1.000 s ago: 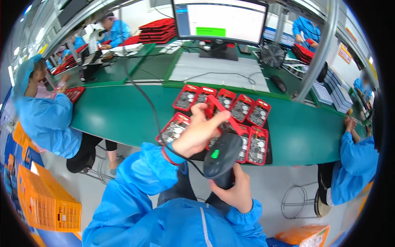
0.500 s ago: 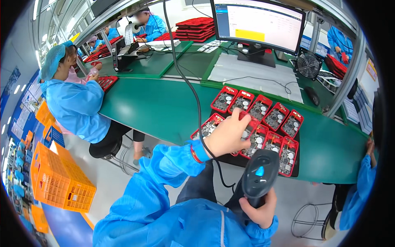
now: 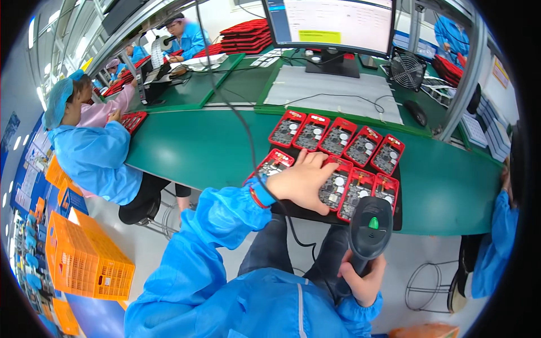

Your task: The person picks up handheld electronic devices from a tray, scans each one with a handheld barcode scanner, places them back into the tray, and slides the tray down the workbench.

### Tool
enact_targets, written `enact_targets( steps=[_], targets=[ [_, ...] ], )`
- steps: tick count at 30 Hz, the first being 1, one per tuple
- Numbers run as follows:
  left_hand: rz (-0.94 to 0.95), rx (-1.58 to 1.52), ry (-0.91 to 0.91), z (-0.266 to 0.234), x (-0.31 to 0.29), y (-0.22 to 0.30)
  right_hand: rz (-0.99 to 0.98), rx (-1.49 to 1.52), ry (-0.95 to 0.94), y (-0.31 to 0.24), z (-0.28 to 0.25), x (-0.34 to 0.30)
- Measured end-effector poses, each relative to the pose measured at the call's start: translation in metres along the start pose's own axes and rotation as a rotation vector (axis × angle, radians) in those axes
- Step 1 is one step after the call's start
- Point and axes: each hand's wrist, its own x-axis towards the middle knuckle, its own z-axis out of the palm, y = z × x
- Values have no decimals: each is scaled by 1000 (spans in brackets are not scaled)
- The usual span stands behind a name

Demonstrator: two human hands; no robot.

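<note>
Going L to R: far left of frame, a co-worker in blue coat sits at the green bench, w/ an orange crate lower left. Centre: our left hand now lies flat, fingers spread, palm down on the front row of red trays w/ circuit boards; a sec ago it was lifting one tray off the rows, so we judge that tray is set back & the hand is steadying the row, gripping nothing we can see. Right of it, lower centre-right, our right hand is closed round the handle of the black barcode scanner, which has come closer to the front-row trays, head pointing at them. Looks like scanning's on.
</note>
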Motion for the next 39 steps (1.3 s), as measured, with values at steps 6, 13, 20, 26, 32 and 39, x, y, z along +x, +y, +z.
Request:
enact_targets(
  steps=[6, 13, 20, 26, 32, 39],
  targets=[
    [-48, 17, 28, 18, 21, 3, 48, 108, -59, 7, -12, 12],
    [-202, 61, 38, 31, 50, 11, -9, 276, -261, 17, -38, 30],
    [-45, -120, 332, 23, 63, 34, 42, 555, -162, 22, -53, 30],
    [-95, -1134, -77, 1, 73, 52, 125, 1030, -162, 27, -57, 50],
    [-12, -1356, -218, 0, 62, 53, 150, 1083, -334, 25, -56, 62],
    [-439, -1411, 308, 15, 64, 46, -69, 420, -392, 9, -51, 37]
  ],
)
